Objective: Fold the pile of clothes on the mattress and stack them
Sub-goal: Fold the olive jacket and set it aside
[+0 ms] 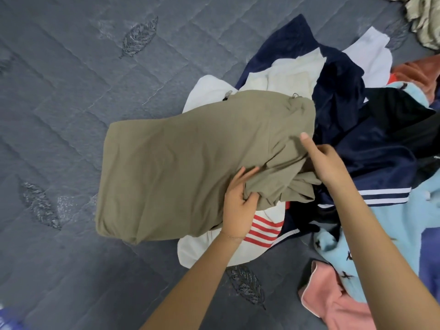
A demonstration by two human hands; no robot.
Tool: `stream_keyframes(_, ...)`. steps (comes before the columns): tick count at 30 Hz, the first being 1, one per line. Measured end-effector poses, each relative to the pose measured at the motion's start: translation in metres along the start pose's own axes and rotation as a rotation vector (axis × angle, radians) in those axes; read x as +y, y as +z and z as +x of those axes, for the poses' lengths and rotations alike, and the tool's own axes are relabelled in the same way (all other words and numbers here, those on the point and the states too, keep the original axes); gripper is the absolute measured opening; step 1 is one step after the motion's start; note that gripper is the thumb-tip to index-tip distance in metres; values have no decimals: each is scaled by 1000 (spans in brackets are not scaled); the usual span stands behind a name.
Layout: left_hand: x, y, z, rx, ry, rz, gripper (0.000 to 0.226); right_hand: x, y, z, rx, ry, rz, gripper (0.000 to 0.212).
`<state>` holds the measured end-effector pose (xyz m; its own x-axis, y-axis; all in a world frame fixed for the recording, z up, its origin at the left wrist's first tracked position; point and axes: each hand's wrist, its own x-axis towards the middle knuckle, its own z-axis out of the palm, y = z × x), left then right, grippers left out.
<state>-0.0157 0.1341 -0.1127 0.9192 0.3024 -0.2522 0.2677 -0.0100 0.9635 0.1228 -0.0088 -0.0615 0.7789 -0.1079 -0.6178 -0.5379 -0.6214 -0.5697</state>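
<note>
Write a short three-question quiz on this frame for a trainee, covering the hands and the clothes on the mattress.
1. True or false: the left hand is empty.
2. Multiple choice: where in the view does the pink garment lie? A) lower right B) upper left C) beneath the left hand
3. Short answer: what does the pile of clothes rest on?

Key
1. False: its grip bunches the fabric of the khaki garment.
2. A.
3. The grey quilted mattress.
</note>
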Motion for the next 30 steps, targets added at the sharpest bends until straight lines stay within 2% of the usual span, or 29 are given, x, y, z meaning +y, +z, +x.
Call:
stream_keyframes(4,9,-14,-6,-79,35,-52,48,-3,-2,-16,-15,147,-112,106)
stream_keyframes(6,13,-20,-12,-100,38,-60,50,-5,-6,-26,-2,177,-152,111)
stream_keyframes(7,15,-22,-14,-117,36,-57,51,-6,-7,-29,-45,203,-108,109)
stream_keyframes(10,22,-28,-18,-188,48,9,51,-11,0,-39,-314,295,198,102)
stream_keyframes(12,23,-31,-20,-221,87,75,49,-11,9,-35,-364,263,394,111)
stream_keyframes(13,24,-33,-20,-228,115,109,47,-11,13,-29,-335,248,460,111)
stream_keyframes(18,24,-44,-19,-308,169,256,48,-33,28,-20,-224,235,552,79)
stream_keyframes(20,22,-51,-19,-350,173,308,48,-37,34,-17,-119,206,567,52)
stream_keyframes(22,23,-55,-19,-422,145,393,53,-43,40,-19,15,108,540,24)
stream_keyframes(24,27,-61,-24,-505,95,434,65,-50,47,-24,137,-55,420,20)
stream_keyframes(25,31,-64,-27,-532,47,368,71,-55,50,-28,174,-135,358,20)
stream_keyframes(27,46,-74,-35,-562,-134,19,78,-67,58,-39,182,-222,325,19)
stream_keyframes(29,56,-85,-38,-508,-253,-306,77,-79,66,-49,120,-252,368,21)
stream_keyframes(30,59,-90,-36,-441,-272,-386,73,-85,72,-55,76,-271,380,22)
